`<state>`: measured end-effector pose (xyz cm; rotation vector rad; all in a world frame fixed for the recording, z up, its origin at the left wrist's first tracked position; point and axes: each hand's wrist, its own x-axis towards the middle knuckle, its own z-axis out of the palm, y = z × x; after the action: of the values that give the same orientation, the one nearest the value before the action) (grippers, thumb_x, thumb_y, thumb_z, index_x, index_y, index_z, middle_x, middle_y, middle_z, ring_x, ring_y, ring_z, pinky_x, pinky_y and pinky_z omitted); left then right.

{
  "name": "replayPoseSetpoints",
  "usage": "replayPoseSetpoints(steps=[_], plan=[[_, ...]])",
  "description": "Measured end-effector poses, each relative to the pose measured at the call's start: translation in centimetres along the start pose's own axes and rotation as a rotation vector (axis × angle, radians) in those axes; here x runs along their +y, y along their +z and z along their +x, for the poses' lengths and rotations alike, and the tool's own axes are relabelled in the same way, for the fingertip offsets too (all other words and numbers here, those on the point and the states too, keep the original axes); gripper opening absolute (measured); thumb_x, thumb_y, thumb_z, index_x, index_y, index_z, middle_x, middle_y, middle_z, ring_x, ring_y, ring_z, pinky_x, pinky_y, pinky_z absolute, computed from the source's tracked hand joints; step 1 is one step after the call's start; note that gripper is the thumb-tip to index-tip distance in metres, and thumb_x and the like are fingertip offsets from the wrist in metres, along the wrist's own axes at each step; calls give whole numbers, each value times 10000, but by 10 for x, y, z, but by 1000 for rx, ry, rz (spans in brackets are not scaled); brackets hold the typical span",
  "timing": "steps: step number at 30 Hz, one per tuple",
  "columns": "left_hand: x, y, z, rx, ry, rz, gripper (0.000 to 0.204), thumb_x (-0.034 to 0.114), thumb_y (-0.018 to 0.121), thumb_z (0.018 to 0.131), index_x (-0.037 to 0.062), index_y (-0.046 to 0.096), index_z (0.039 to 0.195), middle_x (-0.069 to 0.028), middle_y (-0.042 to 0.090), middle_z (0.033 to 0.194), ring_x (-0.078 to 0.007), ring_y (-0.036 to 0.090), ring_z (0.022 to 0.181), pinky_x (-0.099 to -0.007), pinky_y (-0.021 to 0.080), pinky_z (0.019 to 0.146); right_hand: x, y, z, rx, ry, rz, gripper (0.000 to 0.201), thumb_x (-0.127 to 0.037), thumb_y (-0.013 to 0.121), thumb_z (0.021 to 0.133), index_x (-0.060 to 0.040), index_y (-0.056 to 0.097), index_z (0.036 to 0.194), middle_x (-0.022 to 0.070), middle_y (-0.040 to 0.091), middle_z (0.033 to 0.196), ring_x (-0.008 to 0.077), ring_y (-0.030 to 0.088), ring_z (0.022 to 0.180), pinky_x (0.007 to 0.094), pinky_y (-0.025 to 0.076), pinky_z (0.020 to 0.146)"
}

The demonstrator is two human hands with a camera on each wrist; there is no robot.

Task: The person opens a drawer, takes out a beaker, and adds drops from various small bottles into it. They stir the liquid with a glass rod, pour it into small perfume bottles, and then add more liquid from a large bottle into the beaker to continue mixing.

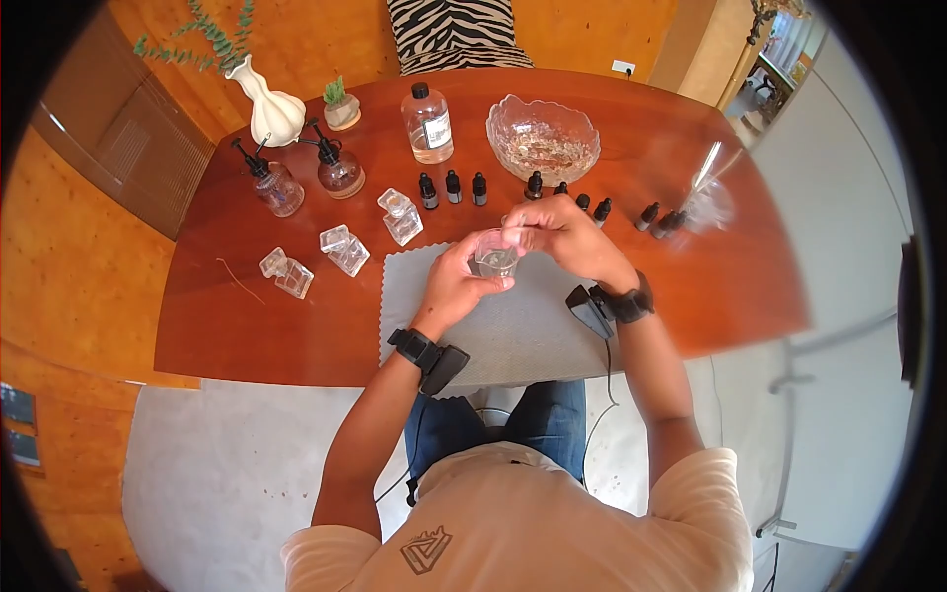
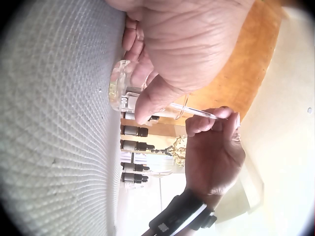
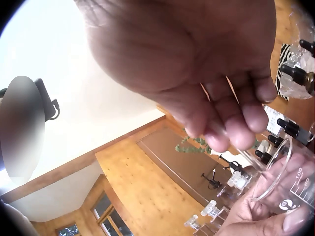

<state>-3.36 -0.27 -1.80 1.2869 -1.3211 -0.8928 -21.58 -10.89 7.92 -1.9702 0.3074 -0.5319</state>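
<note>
Glass bottles [image 1: 343, 250], three: left of the grey mat's [image 1: 543, 335] scalloped edge. Left hand [image 1: 456, 283]: curled round a beaker [image 1: 496, 262], on or just above the mat, well inside its front edge. Right hand [image 1: 572, 240]: pinching a clear rod [image 2: 197, 112] slanted through the beaker's mouth. Tabletop [image 1: 735, 296]: broad stretch between mat and right edge.

The clear beaker [image 3: 290, 189] reads "100" and a partly visible "00ml"; the shirt [image 1: 552, 523] bears a triangular emblem [image 1: 426, 550].
</note>
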Motion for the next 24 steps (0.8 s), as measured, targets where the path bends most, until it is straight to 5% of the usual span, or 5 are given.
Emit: replayPoseSetpoints(steps=[3, 9, 15, 19, 24], plan=[[-7, -1, 0, 9, -12, 31, 598, 137, 892, 726, 66, 661, 1273, -79, 733, 1157, -215, 689, 1055, -350, 530, 937, -2, 6, 8, -108, 22, -44, 98, -44, 665, 971, 52, 682, 959, 58, 665, 844, 144, 602, 794, 313, 511, 766], [0, 0, -1, 24, 31, 3, 593, 132, 892, 724, 60, 663, 1266, -82, 739, 1149, -208, 689, 1053, -349, 532, 928, 9, -9, 10, 34, -2, -151, 130, -86, 681, 937, 41, 664, 916, 98, 642, 766, 183, 589, 721, 337, 479, 700], [1, -1, -1, -24, -21, -6, 597, 124, 882, 727, 59, 659, 1277, -90, 737, 1191, -214, 686, 1094, -349, 523, 947, 0, -1, 16, -189, 9, -55, 102, -48, 636, 990, 38, 676, 952, 35, 653, 831, 115, 593, 790, 289, 505, 745], [-3, 0, -1, 26, 50, 60, 606, 138, 888, 721, 65, 660, 1278, -98, 735, 1188, -222, 683, 1106, -353, 518, 957, 14, -6, 20, 13, 87, -37, 142, -85, 628, 1012, 24, 685, 941, 11, 647, 809, 103, 587, 772, 291, 499, 727], [-1, 0, -1, 10, 16, 27, 633, 161, 892, 719, 71, 655, 1300, -102, 733, 1204, -233, 674, 1124, -352, 507, 979, 0, -11, 16, -142, 91, -93, 151, -115, 660, 1005, 18, 689, 940, 16, 651, 802, 104, 578, 761, 299, 492, 719]])
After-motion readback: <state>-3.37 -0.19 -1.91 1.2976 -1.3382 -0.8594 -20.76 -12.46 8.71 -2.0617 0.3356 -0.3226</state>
